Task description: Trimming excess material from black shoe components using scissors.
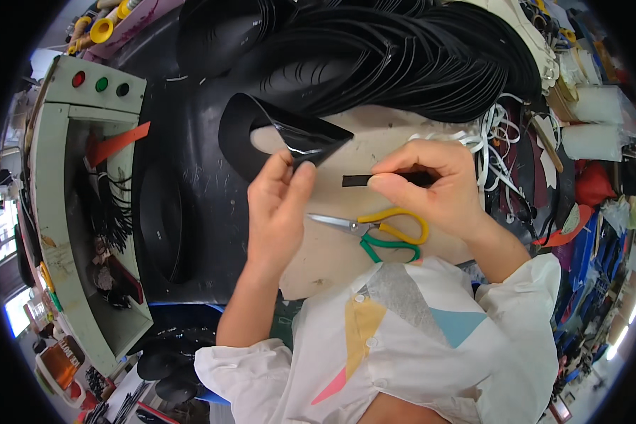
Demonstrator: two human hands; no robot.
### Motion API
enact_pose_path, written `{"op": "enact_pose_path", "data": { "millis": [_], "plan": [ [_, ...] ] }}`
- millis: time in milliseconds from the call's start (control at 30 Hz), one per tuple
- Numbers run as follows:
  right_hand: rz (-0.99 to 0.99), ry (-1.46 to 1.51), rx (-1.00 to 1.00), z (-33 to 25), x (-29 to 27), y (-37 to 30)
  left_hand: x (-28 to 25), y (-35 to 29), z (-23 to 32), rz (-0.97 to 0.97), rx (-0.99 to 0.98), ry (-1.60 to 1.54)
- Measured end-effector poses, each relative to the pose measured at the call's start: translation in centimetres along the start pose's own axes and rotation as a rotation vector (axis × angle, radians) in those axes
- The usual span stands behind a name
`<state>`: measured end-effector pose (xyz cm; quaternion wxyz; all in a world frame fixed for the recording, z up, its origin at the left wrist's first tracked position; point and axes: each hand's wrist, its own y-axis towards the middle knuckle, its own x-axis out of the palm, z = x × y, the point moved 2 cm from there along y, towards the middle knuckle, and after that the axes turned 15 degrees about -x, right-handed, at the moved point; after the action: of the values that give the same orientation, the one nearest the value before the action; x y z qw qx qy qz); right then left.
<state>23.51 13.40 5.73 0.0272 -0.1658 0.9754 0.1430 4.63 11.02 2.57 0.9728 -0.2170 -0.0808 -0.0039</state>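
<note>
My left hand (pixel 279 205) pinches the near edge of a thin, curved black sheet piece (pixel 236 134). The sheet is folded over, its glossy side turned up and its pointed end toward the right. Between the thumb and fingers of my right hand (pixel 438 180) is a short, narrow black strip (pixel 354 181), pointing left; its other end runs into the palm. A small gap separates the strip from the sheet. Below both hands lie scissors (pixel 361 228) with one yellow and one green handle, blades toward the left, on a beige work board (pixel 332 265).
A large fanned pile of similar black pieces (pixel 438 63) fills the far side. Tangled white cords (pixel 498 138) lie at the right. On the left stands a grey metal cabinet (pixel 58 155) with buttons, holding black cords (pixel 109 205) and an orange-red strip (pixel 120 144). One black piece (pixel 161 219) lies beside it.
</note>
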Motion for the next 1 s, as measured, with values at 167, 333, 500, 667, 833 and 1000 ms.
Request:
{"op": "enact_pose_path", "data": {
  "millis": [167,333,500,667,833,1000],
  "plan": [
    [-0.08,0.136,0.12,-0.6,1.9,0.5,-0.1,-3.5,-1.3,-0.024,-0.032,-0.052],
    [-0.194,0.069,0.087,-0.7,2.4,0.7,0.1,-4.8,-0.6,-0.069,-0.037,-0.046],
    [-0.205,0.023,0.078,-0.8,2.6,0.7,-0.3,-4.8,-1.1,-0.045,-0.008,0.143],
    [-0.188,-0.042,0.048,-0.6,3.4,0.4,0.0,-4.6,-1.4,0.03,0.117,0.19],
    [-0.235,-0.235,0.114,-1.4,2.8,0.8,-0.8,-4.3,-2.4,0.25,0.246,0.158],
    [-0.352,-0.641,-0.409,-1.9,1.6,0.5,-1.6,-4.5,-2.8,0.267,0.269,0.109]
  ]
}}
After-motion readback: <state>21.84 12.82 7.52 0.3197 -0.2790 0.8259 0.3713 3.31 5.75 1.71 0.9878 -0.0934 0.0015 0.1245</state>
